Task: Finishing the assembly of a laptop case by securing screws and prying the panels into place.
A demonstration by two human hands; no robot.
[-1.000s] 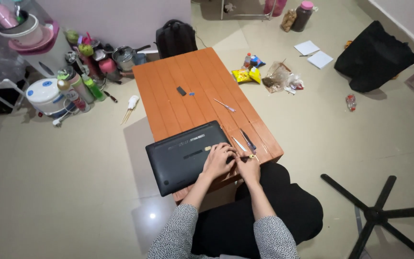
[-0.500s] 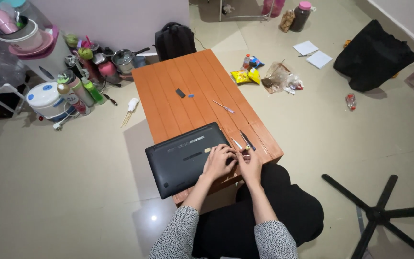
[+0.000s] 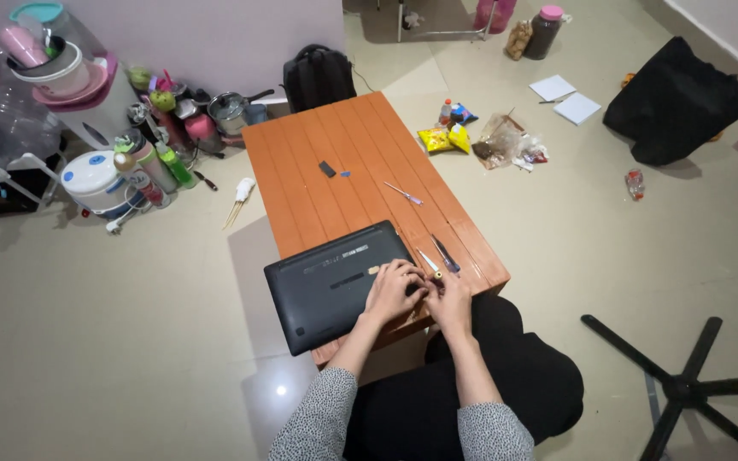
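Laptop [image 3: 335, 286], dark and lying base-up, sits at the near edge of the low orange table [image 3: 318, 188], its left corner hanging a little past the table's side. Both hands work at its right-hand edge. The left hand [image 3: 393, 290] rests on the base with fingers curled and close together, pressing down near the corner. The right hand [image 3: 449, 294] is pinched narrow around what looks like a small screwdriver [image 3: 431, 266] with a pale tip; whether the tip sits in a screw I cannot tell from here. To my eye the work wants the tool held upright and pushed straight down, with the left hand keeping the overhanging casing from rocking. Just beside the hands, near the table's right edge, lies a dark slim tool [image 3: 447, 254]. Further up the middle lie a pink-handled tool [image 3: 404, 193] and a small black piece [image 3: 327, 169].
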